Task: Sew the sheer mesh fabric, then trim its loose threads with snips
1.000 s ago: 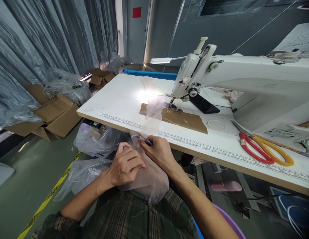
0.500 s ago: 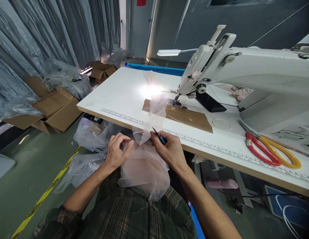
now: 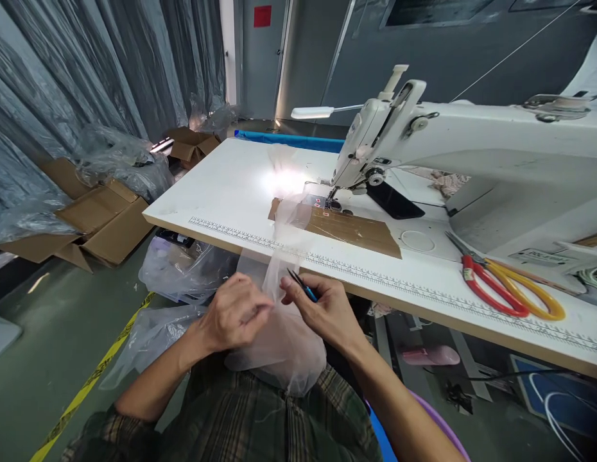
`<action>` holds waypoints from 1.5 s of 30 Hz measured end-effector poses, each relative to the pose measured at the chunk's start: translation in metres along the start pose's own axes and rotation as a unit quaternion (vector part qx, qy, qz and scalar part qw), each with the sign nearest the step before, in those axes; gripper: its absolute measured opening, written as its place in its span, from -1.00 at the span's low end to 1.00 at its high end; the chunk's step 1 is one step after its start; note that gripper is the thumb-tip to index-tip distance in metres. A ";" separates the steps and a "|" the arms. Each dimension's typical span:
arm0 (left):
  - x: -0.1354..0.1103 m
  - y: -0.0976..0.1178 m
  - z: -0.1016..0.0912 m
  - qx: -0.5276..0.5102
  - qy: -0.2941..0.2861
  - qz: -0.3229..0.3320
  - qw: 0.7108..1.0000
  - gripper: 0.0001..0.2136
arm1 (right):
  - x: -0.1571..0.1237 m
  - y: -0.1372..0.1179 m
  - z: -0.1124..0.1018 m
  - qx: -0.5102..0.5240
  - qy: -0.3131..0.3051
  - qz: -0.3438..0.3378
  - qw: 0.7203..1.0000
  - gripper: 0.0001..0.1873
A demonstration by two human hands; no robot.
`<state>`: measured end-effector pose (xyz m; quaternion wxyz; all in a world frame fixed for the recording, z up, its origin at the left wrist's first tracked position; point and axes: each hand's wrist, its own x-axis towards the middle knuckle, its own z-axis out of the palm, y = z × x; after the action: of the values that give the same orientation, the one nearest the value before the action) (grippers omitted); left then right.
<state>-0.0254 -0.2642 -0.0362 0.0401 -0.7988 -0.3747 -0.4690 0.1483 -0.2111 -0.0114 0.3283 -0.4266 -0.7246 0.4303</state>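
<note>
The left hand [image 3: 237, 312] has curled rightward, pinch unclear, flanking the sheer fabric [image 3: 291, 343] with the right hand [image 3: 331, 309], which clasps a blue-and-black tool [image 3: 309, 292].

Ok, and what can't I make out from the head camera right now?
In the head view:
Left hand: blurred; whether it grips the sheer fabric is unclear.
Blue-and-black tool: its rear end is hidden by the right hand.
Sewing machine: its right end is cut off by the right edge.
Ruler markings: numerals too small to read.
Paper at upper right: text too small, sheet cut off by the edge.
</note>
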 end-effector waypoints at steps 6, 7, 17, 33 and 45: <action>-0.007 0.022 -0.005 -0.138 -0.144 0.077 0.977 -0.91 | -0.013 0.011 0.013 0.046 -0.037 0.053 0.997 -0.60; -0.007 0.019 -0.004 -0.162 -0.139 0.071 0.974 -0.87 | -0.016 0.014 0.014 0.051 -0.042 0.045 0.997 -0.62; -0.004 -0.038 0.014 -0.226 -0.146 -0.205 0.941 -0.58 | -0.039 0.030 0.015 0.101 -0.109 -0.035 0.988 -0.74; -0.017 -0.022 0.003 -0.341 -0.141 -0.498 0.785 -0.69 | -0.007 0.048 0.006 -0.010 -0.108 -0.016 0.994 -0.43; -0.020 -0.023 -0.001 -0.321 -0.130 -0.493 0.798 -0.70 | 0.014 0.048 0.021 -0.096 -0.098 -0.043 0.990 -0.43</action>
<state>-0.0462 -0.2587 -0.0581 -0.5049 -0.5266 -0.5472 -0.4103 0.1410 -0.1934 -0.0621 0.2318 -0.3802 -0.8091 0.3836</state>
